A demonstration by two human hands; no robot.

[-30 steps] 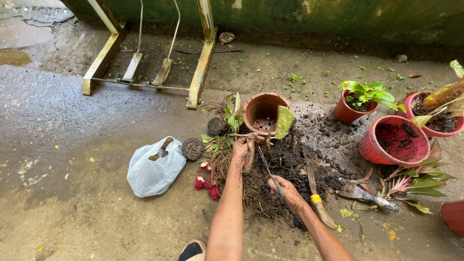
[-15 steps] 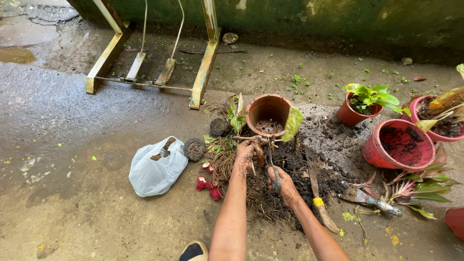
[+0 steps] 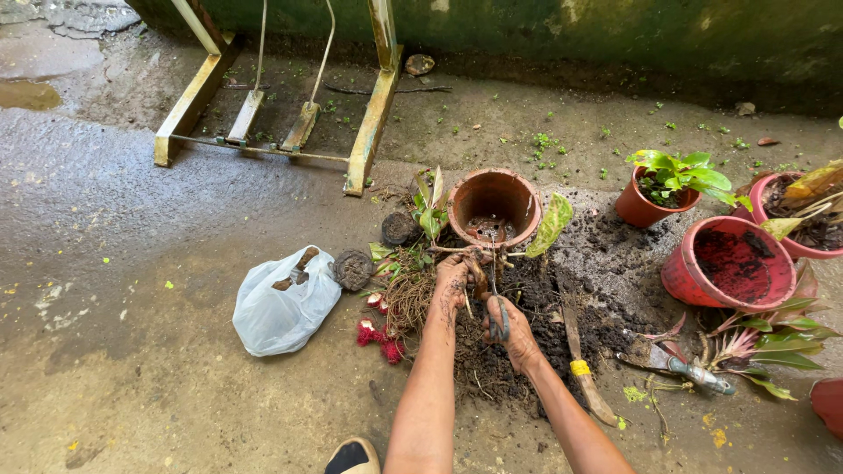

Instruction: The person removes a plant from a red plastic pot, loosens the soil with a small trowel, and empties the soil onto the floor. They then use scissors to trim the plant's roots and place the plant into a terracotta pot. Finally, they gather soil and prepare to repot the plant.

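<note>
Just in front of the empty clay pot (image 3: 494, 206), the left hand (image 3: 454, 274) grips a plant's stem (image 3: 457, 250) while the right hand (image 3: 514, 326) closes on scissors (image 3: 497, 307); root trimming seems underway, calling for careful snips.

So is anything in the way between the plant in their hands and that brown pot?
Nothing visible. The left hand grips the plant's rooty stem just before the empty terracotta pot; the right hand holds scissors against it. Only loose soil lies nearby.
</note>
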